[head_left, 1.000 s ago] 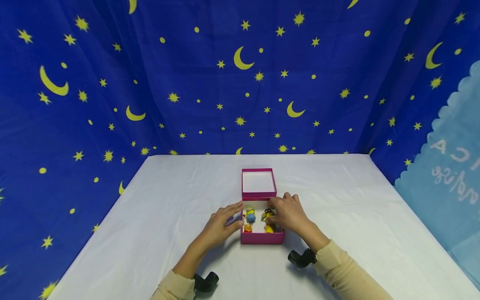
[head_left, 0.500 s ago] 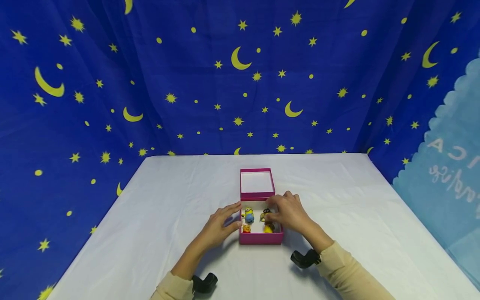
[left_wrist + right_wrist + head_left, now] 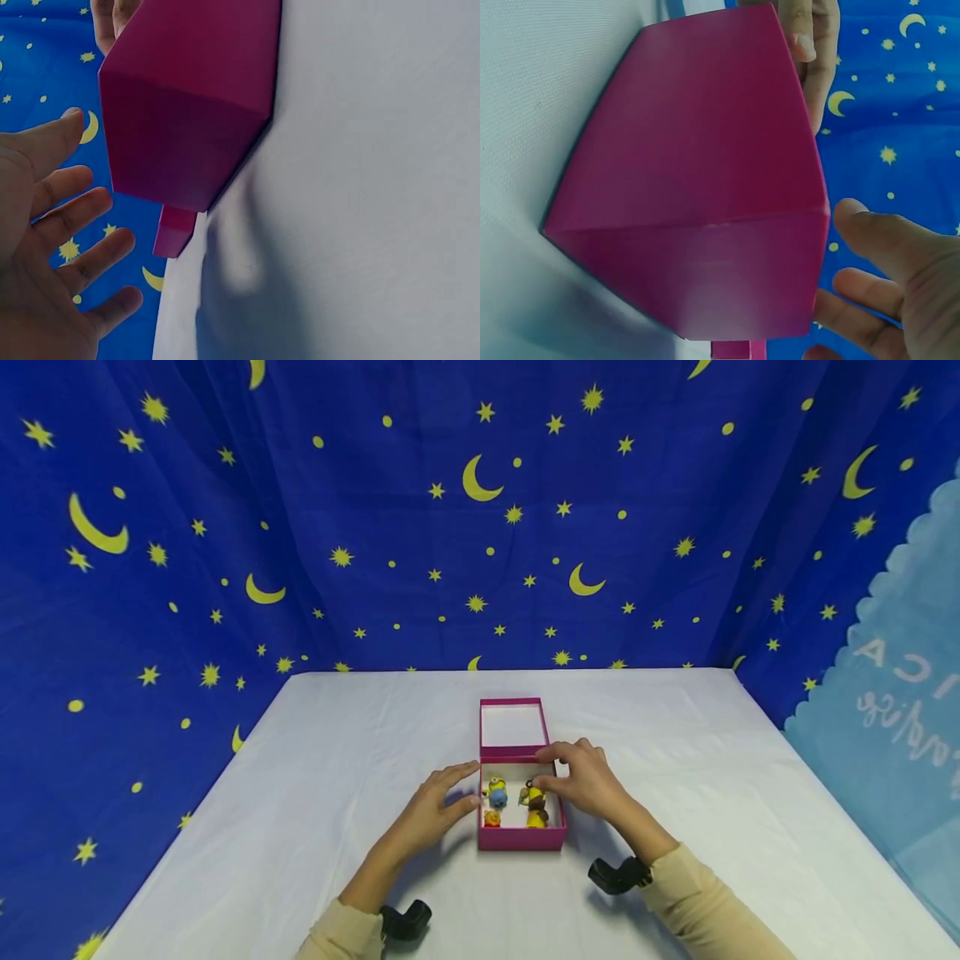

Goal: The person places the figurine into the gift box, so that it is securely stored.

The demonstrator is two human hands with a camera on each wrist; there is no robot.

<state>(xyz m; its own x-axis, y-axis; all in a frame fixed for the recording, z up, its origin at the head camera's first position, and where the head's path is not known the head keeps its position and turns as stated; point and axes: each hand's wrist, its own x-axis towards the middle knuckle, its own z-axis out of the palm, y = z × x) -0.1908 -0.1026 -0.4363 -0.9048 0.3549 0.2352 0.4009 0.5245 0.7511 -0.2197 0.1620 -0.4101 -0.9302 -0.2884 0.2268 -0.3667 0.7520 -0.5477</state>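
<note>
A magenta box [image 3: 521, 839] sits uncovered on the table, with several small toy figures inside. At its left are a yellow and blue minion figure [image 3: 497, 795] and an orange figure [image 3: 492, 819]. Two yellow and brown figures, one behind [image 3: 537, 801] and one in front [image 3: 536, 819], lie at the right. My left hand [image 3: 431, 810] is at the box's left side, fingers spread and nothing held. My right hand [image 3: 585, 781] reaches over the right rim, thumb close to the rear yellow-brown figure; no held thing shows in the right wrist view.
Directly behind the box lies its magenta lid [image 3: 513, 751], white inside up. A white cloth [image 3: 360, 727] covers the table. Blue star-patterned curtains [image 3: 420, 527] stand behind and at the sides. A black wrist camera [image 3: 618, 875] hangs below the right sleeve.
My right hand has drawn up and to the right from the right-hand figures, which now show more fully. The left hand stays beside the box. The view has shifted slightly.
</note>
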